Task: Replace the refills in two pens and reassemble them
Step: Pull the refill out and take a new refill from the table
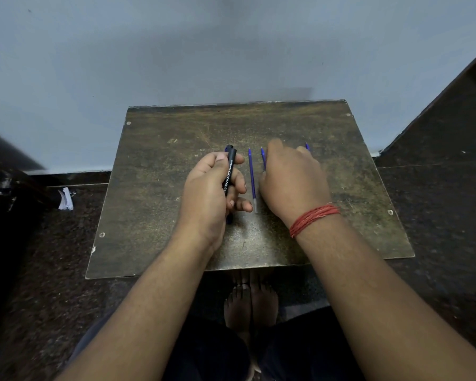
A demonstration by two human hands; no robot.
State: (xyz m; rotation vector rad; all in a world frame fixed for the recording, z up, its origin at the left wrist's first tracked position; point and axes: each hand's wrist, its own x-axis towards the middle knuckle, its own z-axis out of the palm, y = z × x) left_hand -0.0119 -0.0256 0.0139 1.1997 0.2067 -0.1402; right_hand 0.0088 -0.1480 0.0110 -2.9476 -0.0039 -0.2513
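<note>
Between the 2 hands, on the worn board [160,204], lies 1 loose blue refill [252,177], long axis running away from the person, tip at the far end. Left hand [212,193] has its fingers curled around a black pen [229,171], gripping it roughly parallel to that refill. Right hand [291,180] rests palm-down over a second refill [263,158]; whether its fingers pinch it, cannot tell. Another blue tip [307,146] pokes out past its knuckles. Loose refill sits just beside both hands, about equally near each; likely next pick.
</note>
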